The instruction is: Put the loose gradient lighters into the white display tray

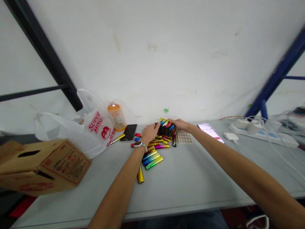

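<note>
Shiny coloured tubes (pixel 154 161), gold, blue, green, red and purple, lie in a loose pile on the grey table. At the back of the pile is a black holder (pixel 165 130) with round cells, more coloured pieces lying along its far side. My left hand (pixel 150 132), with a watch on the wrist, grips the holder's left end. The fingers of my right hand (pixel 179 123) close on its back right corner. A pale tray with round hollows (pixel 184 137) lies beneath and right of my right hand. One gold tube (pixel 140 176) lies apart, nearer the front.
Left are a cardboard box (pixel 64 162), a white plastic bag (pixel 95 133), an orange-capped-looking drink bottle (pixel 116 115) and a dark phone (pixel 130 132). Right are a lit phone (pixel 210 132), a white charger (pixel 231 136) and a power strip (pixel 269 135) with cables. A wall stands behind.
</note>
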A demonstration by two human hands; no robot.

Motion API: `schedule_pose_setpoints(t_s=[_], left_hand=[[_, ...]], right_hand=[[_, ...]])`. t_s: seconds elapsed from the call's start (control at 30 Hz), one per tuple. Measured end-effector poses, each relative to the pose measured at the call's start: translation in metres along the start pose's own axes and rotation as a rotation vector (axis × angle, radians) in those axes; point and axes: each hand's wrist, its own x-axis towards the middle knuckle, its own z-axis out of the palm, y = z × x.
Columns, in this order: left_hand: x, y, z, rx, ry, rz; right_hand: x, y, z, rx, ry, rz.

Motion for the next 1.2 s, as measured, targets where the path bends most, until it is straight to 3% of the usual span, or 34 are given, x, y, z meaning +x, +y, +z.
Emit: schedule_pose_setpoints(t_s=[0.33,0.6,0.8,1.2], left_hand=[[0.001,-0.003,0.003,0.005,-0.049,0.089],[-0.001,-0.002,0.001,0.033,-0.075,0.082],[-0.003,0.0,0.0,0.001,-0.092,0.068],[-0.003,0.003,0.006,0.112,0.007,0.135]], right_hand=[[-0.022,-0.013,-0.005,-0.02,-0.038,-0.095],[-0.047,-0.035,0.006,-0.14,-0.032,-0.179],[-0.062,-0.037,0.015,-0.294,0.181,-0.315],[-0.056,-0.019,0.019,-0.287,0.313,-0.282]])
